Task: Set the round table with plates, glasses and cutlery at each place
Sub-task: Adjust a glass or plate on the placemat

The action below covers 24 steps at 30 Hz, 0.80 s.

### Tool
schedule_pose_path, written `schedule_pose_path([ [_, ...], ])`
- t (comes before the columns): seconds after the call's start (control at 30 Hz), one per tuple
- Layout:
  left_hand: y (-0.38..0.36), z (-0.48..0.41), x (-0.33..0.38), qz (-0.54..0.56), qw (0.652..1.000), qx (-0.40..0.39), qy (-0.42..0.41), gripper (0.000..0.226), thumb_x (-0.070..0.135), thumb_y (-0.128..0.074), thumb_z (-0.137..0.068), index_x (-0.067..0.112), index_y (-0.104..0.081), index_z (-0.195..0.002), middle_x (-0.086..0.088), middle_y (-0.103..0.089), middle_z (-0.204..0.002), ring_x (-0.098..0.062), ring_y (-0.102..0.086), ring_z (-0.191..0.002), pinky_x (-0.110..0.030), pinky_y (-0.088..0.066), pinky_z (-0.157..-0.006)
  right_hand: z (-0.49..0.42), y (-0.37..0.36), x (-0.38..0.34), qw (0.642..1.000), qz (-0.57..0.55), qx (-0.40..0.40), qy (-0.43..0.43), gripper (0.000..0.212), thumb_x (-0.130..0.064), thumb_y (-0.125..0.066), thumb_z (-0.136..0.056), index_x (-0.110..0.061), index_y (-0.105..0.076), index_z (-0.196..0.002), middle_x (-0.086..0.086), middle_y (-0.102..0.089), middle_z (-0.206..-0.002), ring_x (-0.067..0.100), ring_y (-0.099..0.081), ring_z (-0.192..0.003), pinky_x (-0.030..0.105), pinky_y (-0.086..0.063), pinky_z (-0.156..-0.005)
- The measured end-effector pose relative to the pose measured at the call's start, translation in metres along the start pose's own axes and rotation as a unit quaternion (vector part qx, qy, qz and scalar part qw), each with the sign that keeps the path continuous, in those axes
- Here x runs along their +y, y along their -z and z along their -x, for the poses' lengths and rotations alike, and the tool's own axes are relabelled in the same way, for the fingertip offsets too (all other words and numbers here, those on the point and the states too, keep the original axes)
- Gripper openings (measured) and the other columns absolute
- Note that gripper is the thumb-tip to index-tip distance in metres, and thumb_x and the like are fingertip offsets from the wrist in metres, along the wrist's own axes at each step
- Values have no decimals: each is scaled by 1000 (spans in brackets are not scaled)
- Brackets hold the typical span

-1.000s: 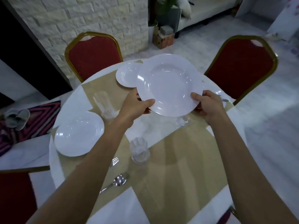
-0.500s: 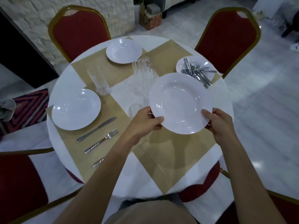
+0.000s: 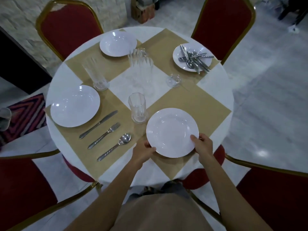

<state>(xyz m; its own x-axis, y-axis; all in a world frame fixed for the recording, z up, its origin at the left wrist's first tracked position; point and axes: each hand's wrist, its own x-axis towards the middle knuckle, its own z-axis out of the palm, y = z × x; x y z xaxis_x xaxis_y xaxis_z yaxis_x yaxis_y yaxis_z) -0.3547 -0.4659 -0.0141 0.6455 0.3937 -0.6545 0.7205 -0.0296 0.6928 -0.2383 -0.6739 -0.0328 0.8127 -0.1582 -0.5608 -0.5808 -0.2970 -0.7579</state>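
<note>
I hold a white plate (image 3: 171, 131) low over the near tan placemat (image 3: 200, 105) of the round table (image 3: 223, 84). My left hand (image 3: 145, 151) grips its near-left rim and my right hand (image 3: 202, 145) its near-right rim. A glass (image 3: 137, 107) stands just beyond the plate. The left place has a plate (image 3: 75, 105), a knife (image 3: 98, 124), a fork (image 3: 104, 135), a spoon (image 3: 115, 146) and a glass (image 3: 96, 75). A far plate (image 3: 117, 43) is bare. The far right plate (image 3: 180, 54) carries several loose cutlery pieces (image 3: 194, 60).
Clear glasses (image 3: 141, 64) stand grouped at the table's centre, and one small glass (image 3: 174, 80) sits to their right. Red chairs with gold frames (image 3: 70, 25) ring the table, two far and two near. A patterned rug (image 3: 25, 114) lies on the floor at left.
I have brought the plate down and toward me, from over the table's centre to the near placemat. The view has tilted down, showing the whole table and the left place's cutlery.
</note>
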Motion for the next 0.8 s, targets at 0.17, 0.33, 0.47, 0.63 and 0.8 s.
schedule_pose_path([
  [0.17, -1, -6, -12, 1, 1000, -2, -11, 14, 22, -70, -79, 32, -70, -88, 6, -73, -91, -16, -67, -92, -32, -54, -78, 2, -2, 11, 999, 29, 25, 9, 17, -27, -67, -89, -14, -69, -100, 3, -68, -95, 26, -63, -93, 41, -53, -85],
  [0.33, -3, -9, -21, 4, 1000, 2, -5, 7, 24, -71, -80, 26, -69, -86, 9, -71, -86, -11, -65, -85, -24, -48, -69, -3, 0, 12, 998, 63, 7, 5, 20, -33, -64, -89, -13, -64, -86, -1, -65, -84, 21, -60, -83, 31, -46, -67],
  [0.47, -3, -9, -28, -18, 1000, 0, -2, 9, 26, -71, -79, 21, -65, -84, 6, -68, -84, -10, -63, -80, -22, -43, -64, -4, 1, 15, 997, 78, -14, 2, 18, -31, -63, -87, -14, -65, -86, 0, -66, -85, 18, -59, -79, 32, -47, -69],
  [0.63, 1, -10, -39, 14, 1000, -10, -21, 17, 25, -73, -84, 21, -65, -99, 4, -71, -98, -13, -66, -94, -29, -53, -82, -2, 0, 17, 997, 73, -23, 9, 11, -29, -62, -85, -18, -64, -86, -3, -66, -85, 14, -60, -78, 29, -46, -62],
  [0.8, 1, -9, -44, 48, 999, 1, -21, 17, 21, -74, -84, 18, -66, -99, 0, -71, -98, -14, -66, -93, -30, -52, -83, -1, 0, 19, 996, 86, -29, 15, 9, -28, -61, -81, -19, -62, -84, -2, -65, -83, 13, -57, -74, 28, -43, -60],
])
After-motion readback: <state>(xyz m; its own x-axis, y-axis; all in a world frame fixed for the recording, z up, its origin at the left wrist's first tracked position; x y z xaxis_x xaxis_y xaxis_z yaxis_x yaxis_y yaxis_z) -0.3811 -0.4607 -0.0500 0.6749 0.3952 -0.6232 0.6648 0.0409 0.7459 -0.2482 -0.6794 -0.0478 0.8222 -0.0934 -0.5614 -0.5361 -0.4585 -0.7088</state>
